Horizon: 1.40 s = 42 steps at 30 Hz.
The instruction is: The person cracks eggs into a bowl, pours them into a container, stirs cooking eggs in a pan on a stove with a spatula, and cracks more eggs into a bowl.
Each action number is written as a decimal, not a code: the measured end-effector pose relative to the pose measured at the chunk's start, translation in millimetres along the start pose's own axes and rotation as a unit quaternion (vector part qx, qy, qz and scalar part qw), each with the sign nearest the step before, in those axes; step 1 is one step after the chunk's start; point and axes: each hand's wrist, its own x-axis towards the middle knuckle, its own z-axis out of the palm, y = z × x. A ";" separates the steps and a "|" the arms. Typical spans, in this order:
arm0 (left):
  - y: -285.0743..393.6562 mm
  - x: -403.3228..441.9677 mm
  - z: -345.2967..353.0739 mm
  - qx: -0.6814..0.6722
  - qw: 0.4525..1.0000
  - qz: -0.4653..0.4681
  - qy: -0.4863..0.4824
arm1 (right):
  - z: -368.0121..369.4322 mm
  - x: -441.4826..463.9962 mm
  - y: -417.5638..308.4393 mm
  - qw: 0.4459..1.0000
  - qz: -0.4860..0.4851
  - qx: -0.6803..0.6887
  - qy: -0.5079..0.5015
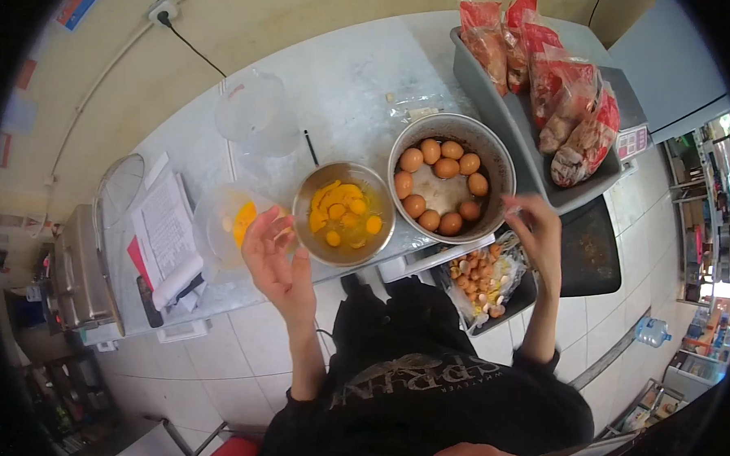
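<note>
My left hand [278,261] is raised palm up with its fingers loosely apart, between a clear plastic bowl [210,221] with yellow yolk in it and a steel bowl [303,194]. Several cracked egg yolks and whites [341,211] lie in the steel bowl. Beside the right rim of a large metal pot [505,157] is my right hand [540,231], thumb and fingers apart, with nothing visible in it. Whole brown eggs [447,168] stand around the inside of the pot. Below, a bin lined with plastic holds broken eggshells [481,282].
A grey tub [512,124] of bagged frozen meat [584,148] stands right of the pot. Behind the steel bowl is a clear container [258,113]. Papers [168,219] and a phone [149,302] lie at the table's left, near a metal appliance [82,269].
</note>
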 end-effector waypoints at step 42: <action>-66.8 3.9 10.8 0.022 0.982 -0.153 -0.106 | 169.3 84.7 -88.2 0.894 -0.260 0.142 -0.337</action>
